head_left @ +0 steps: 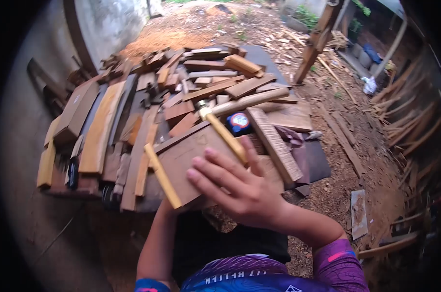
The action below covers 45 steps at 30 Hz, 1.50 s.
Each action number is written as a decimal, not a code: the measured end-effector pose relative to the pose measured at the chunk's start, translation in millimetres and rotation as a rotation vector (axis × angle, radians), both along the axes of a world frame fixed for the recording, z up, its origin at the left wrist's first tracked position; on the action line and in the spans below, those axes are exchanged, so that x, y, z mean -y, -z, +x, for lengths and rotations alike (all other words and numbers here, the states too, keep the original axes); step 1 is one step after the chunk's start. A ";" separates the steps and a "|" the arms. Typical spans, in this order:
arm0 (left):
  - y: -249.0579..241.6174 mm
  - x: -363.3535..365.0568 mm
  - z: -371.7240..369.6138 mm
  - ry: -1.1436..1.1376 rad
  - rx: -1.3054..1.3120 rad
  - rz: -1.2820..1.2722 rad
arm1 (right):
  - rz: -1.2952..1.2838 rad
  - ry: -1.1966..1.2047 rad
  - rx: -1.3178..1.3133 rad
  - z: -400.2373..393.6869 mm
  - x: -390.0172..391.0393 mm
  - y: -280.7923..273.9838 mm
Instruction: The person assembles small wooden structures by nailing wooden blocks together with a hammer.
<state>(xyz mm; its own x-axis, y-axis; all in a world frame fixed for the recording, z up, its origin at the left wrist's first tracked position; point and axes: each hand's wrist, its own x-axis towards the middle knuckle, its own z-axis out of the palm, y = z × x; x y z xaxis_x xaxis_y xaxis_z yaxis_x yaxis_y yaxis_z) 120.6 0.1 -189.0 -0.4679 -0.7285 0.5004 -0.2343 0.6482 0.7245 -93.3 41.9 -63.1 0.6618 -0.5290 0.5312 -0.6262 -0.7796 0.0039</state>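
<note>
Shirt (240,278) lettering nearby and the farther tape measure's (239,123) label are unclear. Right hand (237,190) touches the board (179,156), fingers apart; left hand is hidden, its state unclear.

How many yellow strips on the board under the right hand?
2. The left strip runs along the board's left edge; the right strip runs along its right side, near the tape measure. The right hand may hide others.

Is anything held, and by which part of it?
Cannot be told: the right hand lies open on the brown board; the left hand is hidden.
</note>
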 end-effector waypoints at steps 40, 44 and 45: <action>-99.0 10.4 50.9 0.102 -0.870 1.082 | 0.296 0.002 0.682 -16.0 -8.4 15.9; -121.2 27.2 41.1 -0.190 -0.539 1.057 | 0.303 0.014 0.618 -20.4 -5.0 10.5; -122.5 30.7 40.6 -0.203 -0.512 1.110 | 0.517 0.044 0.825 -17.4 -1.5 12.5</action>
<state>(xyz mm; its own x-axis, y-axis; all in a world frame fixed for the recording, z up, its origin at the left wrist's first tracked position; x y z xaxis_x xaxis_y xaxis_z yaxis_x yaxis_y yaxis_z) 161.3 -30.5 -66.4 -0.2297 -0.9113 -0.3418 0.2132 -0.3898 0.8959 -110.7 43.4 -75.6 0.1600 -0.8427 0.5140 -0.3070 -0.5374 -0.7855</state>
